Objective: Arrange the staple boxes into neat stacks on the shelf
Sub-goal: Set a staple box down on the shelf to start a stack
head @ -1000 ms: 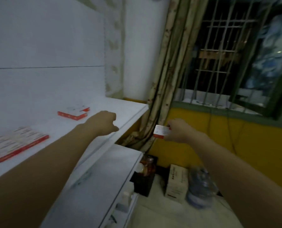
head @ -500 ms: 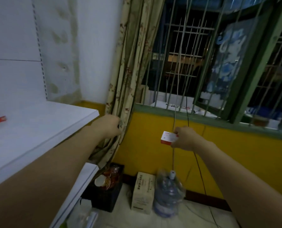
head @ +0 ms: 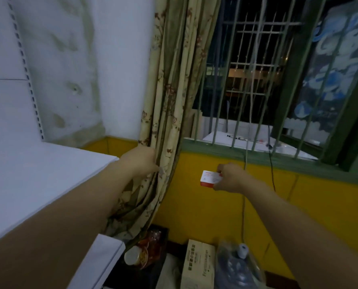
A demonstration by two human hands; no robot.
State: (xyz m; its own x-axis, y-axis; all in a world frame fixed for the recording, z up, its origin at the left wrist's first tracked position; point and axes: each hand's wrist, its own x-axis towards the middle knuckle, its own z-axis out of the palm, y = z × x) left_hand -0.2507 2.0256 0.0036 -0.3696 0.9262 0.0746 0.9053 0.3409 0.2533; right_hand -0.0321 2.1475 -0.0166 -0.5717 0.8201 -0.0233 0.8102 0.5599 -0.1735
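My right hand (head: 230, 180) pinches a small white staple box (head: 209, 178) with a red edge, held in the air in front of the yellow wall below the window. My left hand (head: 139, 161) is curled into a fist with nothing visible in it. It hovers just past the right end of the white upper shelf (head: 38, 170), in front of the curtain (head: 174, 80). No other staple boxes show on the visible part of the shelf.
A lower white shelf (head: 103, 253) juts out beneath the upper one. On the floor stand a black bin with a jar (head: 151, 247), a cardboard box (head: 199, 263) and a large water bottle (head: 238, 265). A barred window (head: 247, 80) fills the right.
The view has swung right, away from the shelf, so the red and white boxes lying on it have left the frame. Both hands keep their poses, and the right still holds its box.
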